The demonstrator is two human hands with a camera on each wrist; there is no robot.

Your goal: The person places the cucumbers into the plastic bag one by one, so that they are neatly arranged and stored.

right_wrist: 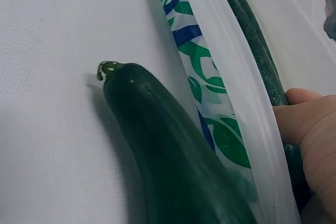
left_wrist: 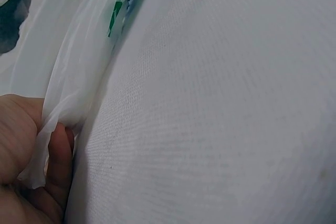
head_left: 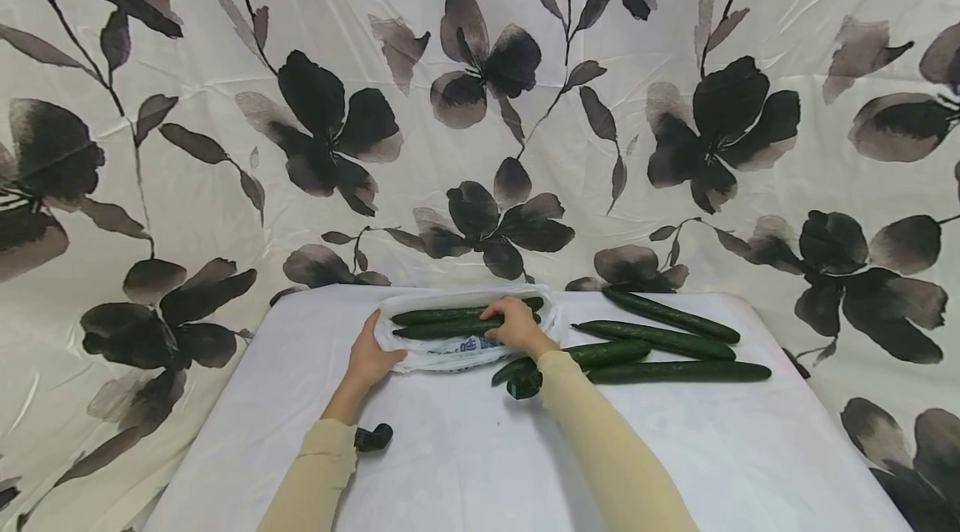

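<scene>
A white plastic bag (head_left: 431, 363) with green and blue print lies open-mouthed near the table's far edge. Two long dark green cucumbers (head_left: 438, 316) lie side by side in it. My left hand (head_left: 371, 361) holds the bag's left end, its plastic (left_wrist: 73, 87) bunched between thumb and fingers in the left wrist view. At the other end, my right hand (head_left: 519, 325) reaches into the opening and grips the nearer cucumber (head_left: 450, 329). In the right wrist view its thumb lies along that cucumber, while the bag's wall hides part of it.
Several more cucumbers (head_left: 675, 341) lie loose on the white-covered table (head_left: 465, 465), right of the bag. One (right_wrist: 163, 129) runs close beside the bag, partly under my right forearm in the head view. Behind the table hangs a flower-patterned cloth (head_left: 600, 173).
</scene>
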